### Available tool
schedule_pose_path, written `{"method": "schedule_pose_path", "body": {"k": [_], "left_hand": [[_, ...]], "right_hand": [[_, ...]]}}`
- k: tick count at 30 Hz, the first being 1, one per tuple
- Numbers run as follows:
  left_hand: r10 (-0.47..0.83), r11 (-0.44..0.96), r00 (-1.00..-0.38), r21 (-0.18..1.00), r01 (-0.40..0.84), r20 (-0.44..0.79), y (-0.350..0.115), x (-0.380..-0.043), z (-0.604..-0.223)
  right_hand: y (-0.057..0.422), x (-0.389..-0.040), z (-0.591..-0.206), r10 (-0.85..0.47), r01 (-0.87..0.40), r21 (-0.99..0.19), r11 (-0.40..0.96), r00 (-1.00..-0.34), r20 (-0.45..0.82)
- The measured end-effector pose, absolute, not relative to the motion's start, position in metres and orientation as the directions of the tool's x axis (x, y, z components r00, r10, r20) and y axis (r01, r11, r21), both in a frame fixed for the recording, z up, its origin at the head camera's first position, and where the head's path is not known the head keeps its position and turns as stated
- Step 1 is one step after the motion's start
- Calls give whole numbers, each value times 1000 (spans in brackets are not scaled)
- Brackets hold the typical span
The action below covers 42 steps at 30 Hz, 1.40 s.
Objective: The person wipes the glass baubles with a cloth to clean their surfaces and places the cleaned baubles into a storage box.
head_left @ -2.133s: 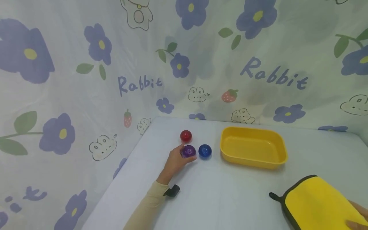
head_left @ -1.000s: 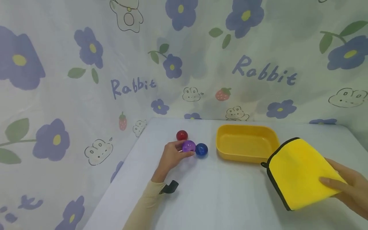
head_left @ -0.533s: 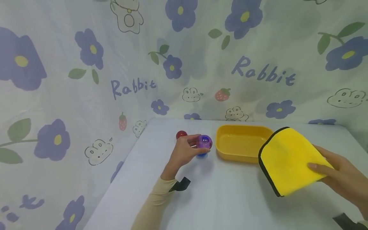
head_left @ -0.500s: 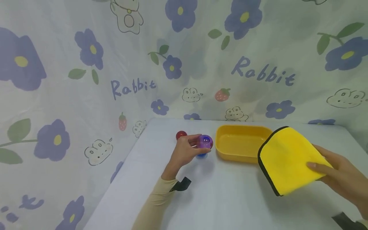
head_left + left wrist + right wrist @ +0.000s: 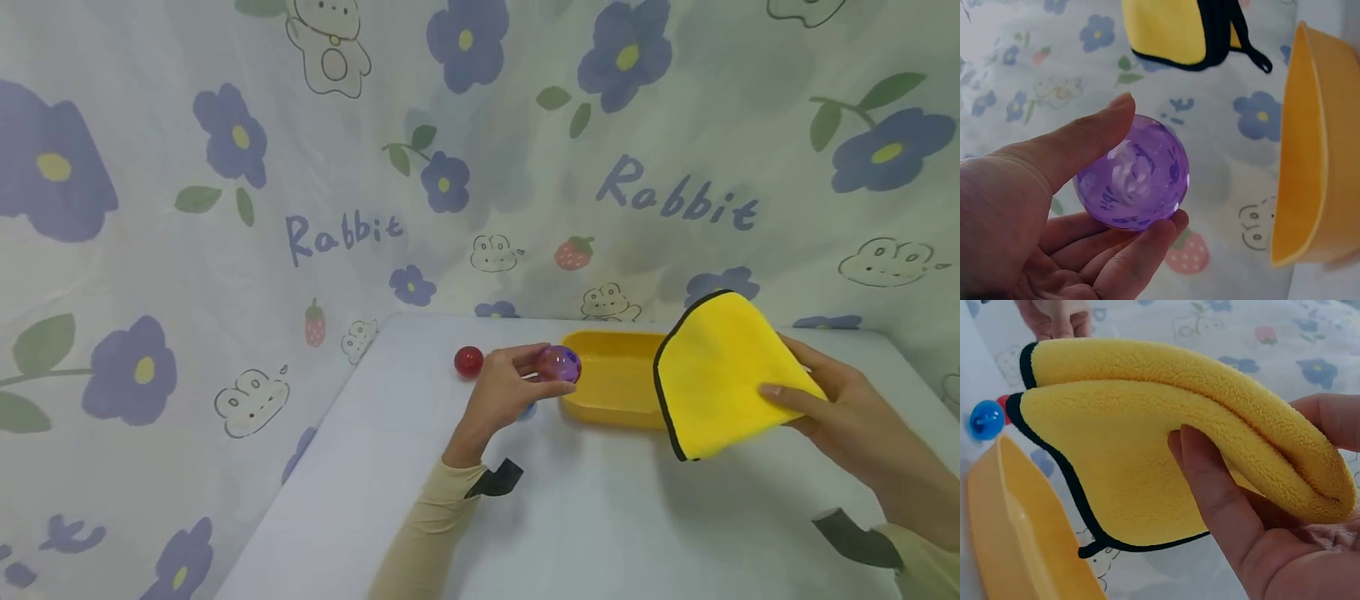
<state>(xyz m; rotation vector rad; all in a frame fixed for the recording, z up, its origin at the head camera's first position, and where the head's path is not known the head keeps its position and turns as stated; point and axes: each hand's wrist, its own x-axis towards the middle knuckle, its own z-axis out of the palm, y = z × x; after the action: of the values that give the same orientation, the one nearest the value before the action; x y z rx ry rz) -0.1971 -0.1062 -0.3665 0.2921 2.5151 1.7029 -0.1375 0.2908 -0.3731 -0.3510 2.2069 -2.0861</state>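
A clear purple ball is pinched between the thumb and fingers of my left hand, raised off the table beside the left end of the yellow tray. My right hand grips a folded yellow cloth with black edging, thumb on one face and fingers on the other. The cloth hangs in the air in front of the tray's right part and hides it. In the right wrist view, the cloth is folded double, with a small black loop at its corner.
On the white table a red ball lies left of my left hand. A blue ball is mostly hidden behind that hand in the head view. A flower-printed curtain stands behind and to the left.
My left hand has lifted the purple ball off the table and carried it right, past the blue ball. My right hand has brought the cloth leftward and up toward it.
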Motion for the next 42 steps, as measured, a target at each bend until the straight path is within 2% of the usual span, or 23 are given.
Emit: {"method": "schedule_pose_path", "body": {"k": [5, 15, 25, 34, 42], "left_hand": [[236, 323, -970, 936, 142, 66, -95, -196, -364], [314, 237, -939, 946, 221, 140, -69, -195, -366], [341, 224, -927, 945, 240, 155, -58, -194, -368], [324, 243, -932, 938, 247, 161, -57, -196, -369], [345, 240, -921, 931, 275, 183, -53, -196, -370]], "right_hand": [[274, -145, -370, -273, -166, -986, -4, -949, 161], [237, -154, -368, -275, -232, -972, 26, -937, 216], [193, -148, -369, -300, -307, -911, 275, -928, 222], [172, -148, -376, -247, -237, -921, 310, -955, 162], [167, -149, -381, -222, -344, -836, 427, -936, 272]]}}
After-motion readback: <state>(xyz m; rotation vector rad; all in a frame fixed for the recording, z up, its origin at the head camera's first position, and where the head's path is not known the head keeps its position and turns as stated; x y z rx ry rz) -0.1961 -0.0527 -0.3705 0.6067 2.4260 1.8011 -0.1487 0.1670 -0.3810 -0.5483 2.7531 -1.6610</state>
